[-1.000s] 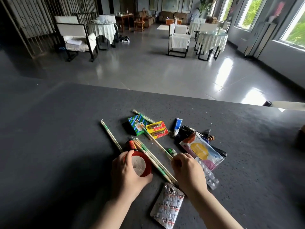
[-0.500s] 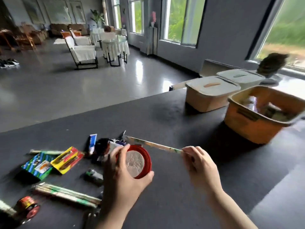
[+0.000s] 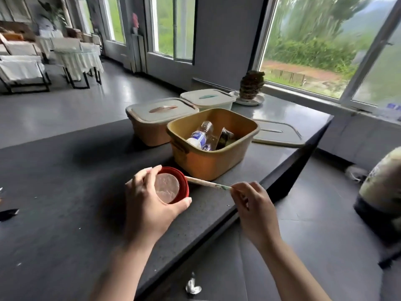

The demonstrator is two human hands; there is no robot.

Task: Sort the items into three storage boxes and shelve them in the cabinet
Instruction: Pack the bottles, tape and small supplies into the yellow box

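**Open box just above both my hands**

The open orange box (image 3: 213, 164) sat at frame centre, just above my hands. My left hand (image 3: 149, 205) clasped the red tin (image 3: 170, 185); my right hand (image 3: 255, 205) pinched a chopstick sleeve (image 3: 208, 184), its length running leftward behind the tin. Both hands seemed about equally near.

Left hand (image 3: 149, 205) gripping red tin (image 3: 171, 187), right hand (image 3: 253, 203) pinching stick (image 3: 206, 184)

Grey glossy floor (image 3: 91, 105), bright windows (image 3: 314, 44), draped tables (image 3: 78, 59).
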